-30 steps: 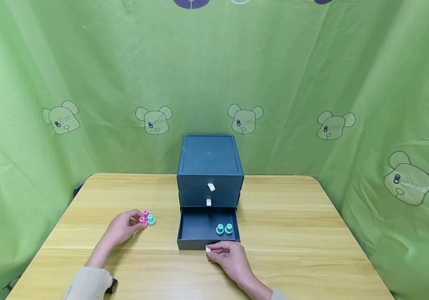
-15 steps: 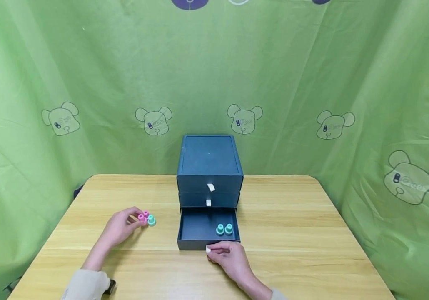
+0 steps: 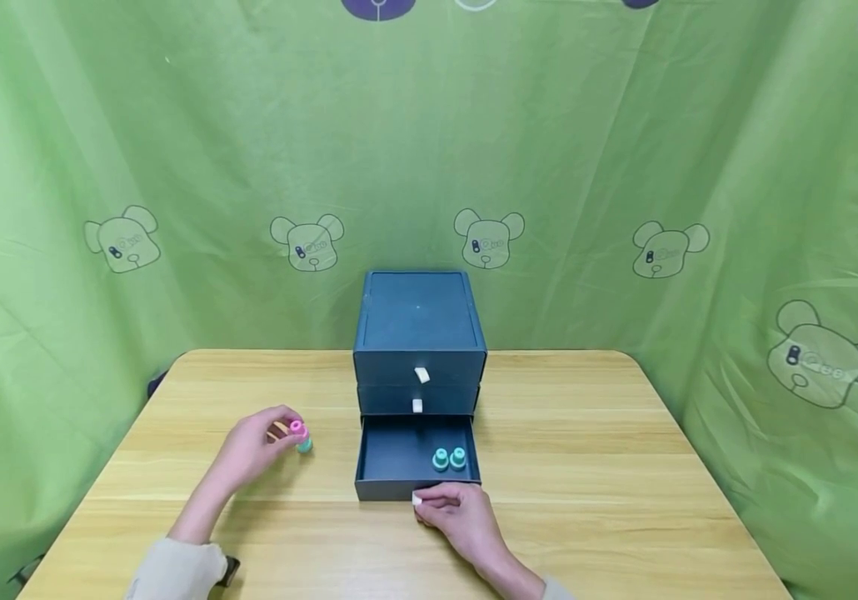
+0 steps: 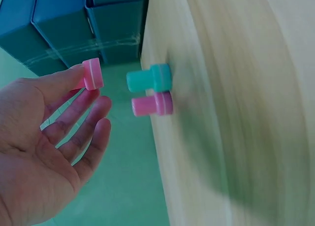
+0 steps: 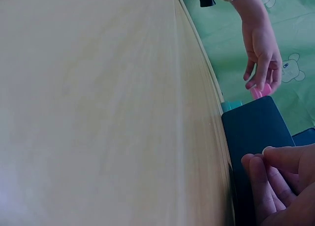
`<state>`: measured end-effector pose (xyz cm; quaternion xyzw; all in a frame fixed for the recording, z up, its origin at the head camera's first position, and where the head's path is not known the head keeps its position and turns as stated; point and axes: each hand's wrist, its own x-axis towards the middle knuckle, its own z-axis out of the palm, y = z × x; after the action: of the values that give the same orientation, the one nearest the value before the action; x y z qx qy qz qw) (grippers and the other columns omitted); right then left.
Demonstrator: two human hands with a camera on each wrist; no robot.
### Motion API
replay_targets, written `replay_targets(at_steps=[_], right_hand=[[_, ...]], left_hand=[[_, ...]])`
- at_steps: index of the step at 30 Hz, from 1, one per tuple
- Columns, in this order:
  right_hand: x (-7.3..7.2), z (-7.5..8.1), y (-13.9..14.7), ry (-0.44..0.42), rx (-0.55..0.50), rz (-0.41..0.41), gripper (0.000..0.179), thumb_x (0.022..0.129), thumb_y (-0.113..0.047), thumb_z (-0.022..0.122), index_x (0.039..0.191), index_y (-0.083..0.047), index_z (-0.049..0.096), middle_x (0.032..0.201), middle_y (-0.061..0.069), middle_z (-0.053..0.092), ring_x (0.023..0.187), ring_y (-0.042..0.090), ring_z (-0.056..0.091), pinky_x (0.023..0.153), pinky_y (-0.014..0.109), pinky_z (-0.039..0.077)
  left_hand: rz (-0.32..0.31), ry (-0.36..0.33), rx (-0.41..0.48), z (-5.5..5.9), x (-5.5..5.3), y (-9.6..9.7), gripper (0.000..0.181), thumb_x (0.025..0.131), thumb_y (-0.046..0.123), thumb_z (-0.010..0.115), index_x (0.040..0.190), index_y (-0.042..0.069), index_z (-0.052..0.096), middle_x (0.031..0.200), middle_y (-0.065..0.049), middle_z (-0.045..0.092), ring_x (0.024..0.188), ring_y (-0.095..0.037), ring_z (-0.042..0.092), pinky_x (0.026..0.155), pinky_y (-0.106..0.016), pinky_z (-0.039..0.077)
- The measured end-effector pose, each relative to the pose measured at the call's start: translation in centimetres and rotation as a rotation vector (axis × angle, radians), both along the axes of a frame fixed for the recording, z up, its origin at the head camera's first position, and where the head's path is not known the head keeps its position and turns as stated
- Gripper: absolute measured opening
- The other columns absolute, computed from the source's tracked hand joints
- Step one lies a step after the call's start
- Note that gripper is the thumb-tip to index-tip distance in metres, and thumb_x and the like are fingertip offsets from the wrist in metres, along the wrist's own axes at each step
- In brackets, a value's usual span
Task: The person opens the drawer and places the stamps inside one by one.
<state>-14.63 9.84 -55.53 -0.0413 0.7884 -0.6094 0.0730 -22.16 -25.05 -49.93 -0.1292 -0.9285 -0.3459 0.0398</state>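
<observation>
My left hand (image 3: 249, 448) pinches a small pink stepped peg (image 4: 93, 74) between thumb and fingertips, raised off the table. Below it, a teal peg (image 4: 149, 78) and a second pink peg (image 4: 152, 104) stand side by side on the wood; in the head view the held peg partly covers the teal one. My right hand (image 3: 462, 518) pinches the white pull tab (image 3: 417, 499) on the front of the bottom drawer (image 3: 384, 490). That drawer is pulled out, and two teal pegs (image 3: 449, 459) stand inside at its right side.
A dark blue drawer cabinet (image 3: 420, 312) stands at the back middle of the wooden table (image 3: 586, 450). Its two upper drawers are pushed in, each with a white tab (image 3: 421, 374). Green curtain (image 3: 586, 150) surrounds the table on the back and sides.
My left hand has lifted one pink peg from the group and moved it slightly right, over the teal peg. My right hand stays on the drawer tab.
</observation>
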Motion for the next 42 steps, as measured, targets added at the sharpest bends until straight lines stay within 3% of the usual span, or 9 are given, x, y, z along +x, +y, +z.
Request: replay_targets(at_steps=[10,23,32,42], right_hand=[[0.0,-0.1,0.1,0.002,0.023,0.004,0.018,0.088,-0.011,0.082,0.105,-0.005,0.081,0.091,0.008,0.081,0.081,0.016,0.078,0.070,0.024,0.062],[0.2,-0.1,0.1,-0.020,-0.015,-0.004,0.020,0.088,-0.009,0.082,0.107,-0.003,0.081,0.091,0.010,0.080,0.081,0.018,0.078,0.070,0.026,0.062],[0.1,0.0,0.0,-0.020,0.010,-0.008,0.019,0.087,-0.010,0.082,0.106,-0.005,0.081,0.090,0.007,0.080,0.081,0.015,0.077,0.070,0.025,0.062],[0.0,0.2,0.0,-0.022,0.039,0.000,0.019,0.088,-0.012,0.082,0.106,-0.006,0.082,0.088,0.004,0.080,0.080,0.013,0.077,0.070,0.025,0.062]], left_hand=[[-0.056,0.002,0.035,0.7,-0.1,2.7,0.016,0.092,0.019,0.079,0.107,0.018,0.073,0.097,0.003,0.073,0.084,-0.010,0.067,0.076,-0.026,0.057],[-0.157,0.029,0.076,0.8,-0.5,6.7,0.010,0.092,0.019,0.079,0.100,0.022,0.072,0.098,0.008,0.073,0.086,-0.009,0.067,0.077,-0.026,0.057],[-0.182,0.024,0.050,0.6,-0.8,9.1,0.011,0.093,0.021,0.078,0.103,0.022,0.073,0.097,0.009,0.072,0.085,-0.009,0.066,0.076,-0.025,0.057],[-0.223,0.078,-0.018,-0.2,-1.1,11.7,0.010,0.094,0.025,0.078,0.103,0.024,0.072,0.094,0.010,0.069,0.082,-0.008,0.064,0.076,-0.027,0.056]])
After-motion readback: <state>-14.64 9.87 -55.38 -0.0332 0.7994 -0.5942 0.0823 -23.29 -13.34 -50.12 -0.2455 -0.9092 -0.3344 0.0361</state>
